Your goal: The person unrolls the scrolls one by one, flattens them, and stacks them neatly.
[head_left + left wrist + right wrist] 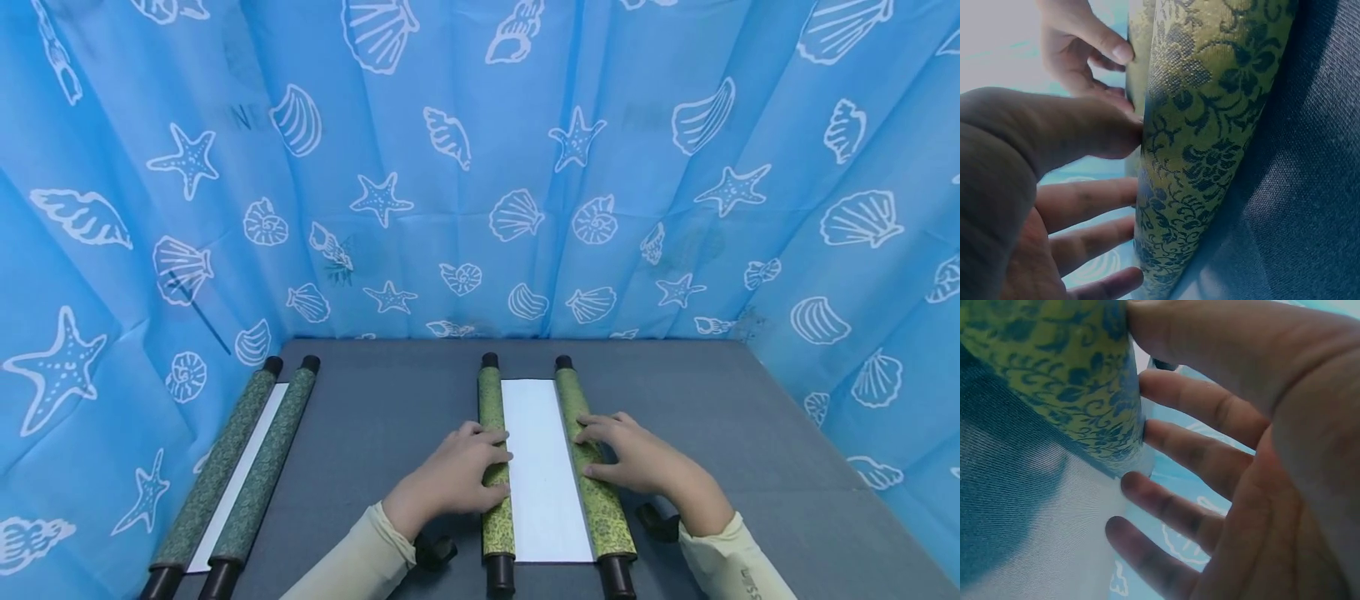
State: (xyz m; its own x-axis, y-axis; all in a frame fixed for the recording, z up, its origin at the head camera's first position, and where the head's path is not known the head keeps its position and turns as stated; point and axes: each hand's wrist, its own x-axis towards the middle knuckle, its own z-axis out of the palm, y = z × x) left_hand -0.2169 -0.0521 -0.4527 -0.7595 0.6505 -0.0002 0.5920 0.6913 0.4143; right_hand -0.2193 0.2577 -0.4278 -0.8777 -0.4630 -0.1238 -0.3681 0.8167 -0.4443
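A scroll with yellow-green floral brocade rolls lies partly unrolled on the grey table, a white strip showing between its left roll and right roll. My left hand lies across the left roll, fingertips reaching the edge of the white strip. In the left wrist view its extended thumb and fingers touch the patterned brocade. On the right roll rests my right hand, thumb and fingertips against its upper side. The right wrist view shows those fingers spread, some touching the brocade and the lower ones off it.
To the left lies a second scroll with dark green rolls and a narrow white strip between them. Both scrolls have black end knobs. The grey table meets a blue shell-print curtain at the back and sides. Dark straps circle both wrists.
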